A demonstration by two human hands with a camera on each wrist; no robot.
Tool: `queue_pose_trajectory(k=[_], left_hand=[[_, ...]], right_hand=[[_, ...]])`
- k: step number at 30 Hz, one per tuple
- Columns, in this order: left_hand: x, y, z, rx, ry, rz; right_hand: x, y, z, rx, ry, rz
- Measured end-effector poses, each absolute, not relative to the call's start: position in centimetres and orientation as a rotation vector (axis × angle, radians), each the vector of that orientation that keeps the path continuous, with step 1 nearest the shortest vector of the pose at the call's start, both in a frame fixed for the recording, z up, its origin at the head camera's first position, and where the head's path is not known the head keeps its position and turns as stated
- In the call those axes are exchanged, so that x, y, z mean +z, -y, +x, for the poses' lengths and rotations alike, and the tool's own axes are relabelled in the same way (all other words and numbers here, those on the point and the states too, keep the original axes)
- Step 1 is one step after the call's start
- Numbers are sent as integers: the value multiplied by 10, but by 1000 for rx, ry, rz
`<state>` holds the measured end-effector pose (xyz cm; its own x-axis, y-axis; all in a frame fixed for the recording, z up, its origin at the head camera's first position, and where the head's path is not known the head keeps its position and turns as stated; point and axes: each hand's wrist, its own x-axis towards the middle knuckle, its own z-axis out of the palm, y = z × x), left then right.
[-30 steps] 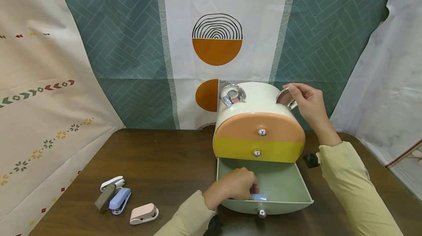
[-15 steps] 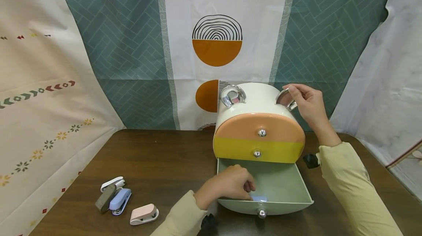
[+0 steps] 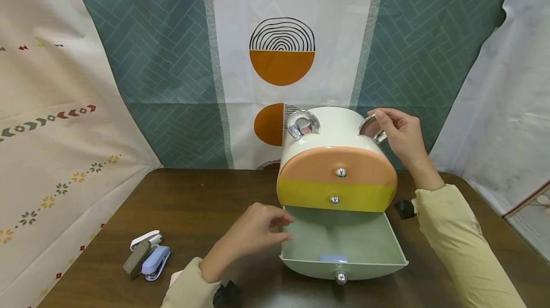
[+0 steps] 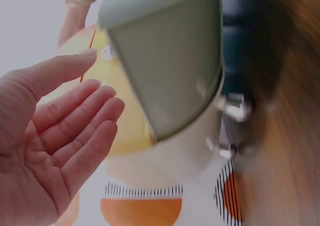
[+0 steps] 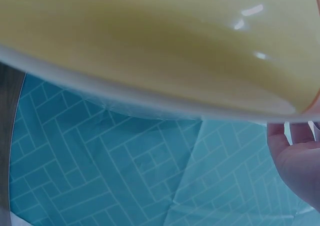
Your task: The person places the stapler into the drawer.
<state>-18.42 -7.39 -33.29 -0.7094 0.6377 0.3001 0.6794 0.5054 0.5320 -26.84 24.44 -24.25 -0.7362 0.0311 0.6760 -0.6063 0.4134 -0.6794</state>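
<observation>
A small drawer cabinet (image 3: 337, 167) with a white body, orange and yellow drawer fronts and round silver knobs stands right of centre. Its lowest drawer (image 3: 365, 236), pale green, is pulled out. Inside, by the front wall, lies a light blue object (image 3: 333, 259), partly hidden by that wall. My left hand (image 3: 258, 229) hovers at the drawer's left side, holding nothing; the left wrist view shows its fingers (image 4: 90, 121) relaxed and apart from the drawer. My right hand (image 3: 401, 133) pinches the silver ear-shaped piece (image 3: 373, 128) on top of the cabinet at the right.
At the left on the brown table (image 3: 206, 203) lie a blue stapler (image 3: 156, 261), a grey stapler (image 3: 137, 258) and a white stapler (image 3: 146, 238). A pink one (image 3: 175, 277) is mostly covered by the left sleeve. Patterned cloths (image 3: 163, 59) hang behind and beside the table.
My left hand has let go of the light blue object in the drawer, then risen out and moved left. The right hand keeps its grip on the ear-shaped piece.
</observation>
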Motion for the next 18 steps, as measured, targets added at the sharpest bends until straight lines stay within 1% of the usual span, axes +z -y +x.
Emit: queue_pose_trajectory(k=[7, 11, 18], left_hand=[[-336, 119, -173, -900, 2662, -944], [-340, 147, -167, -924, 2700, -841], [-351, 188, -155, -968, 2748, -731]], right_hand=[[-243, -243, -269, 1357, 2072, 485], [-243, -244, -269, 1348, 2071, 475], [-233, -236, -254, 1363, 2055, 499]])
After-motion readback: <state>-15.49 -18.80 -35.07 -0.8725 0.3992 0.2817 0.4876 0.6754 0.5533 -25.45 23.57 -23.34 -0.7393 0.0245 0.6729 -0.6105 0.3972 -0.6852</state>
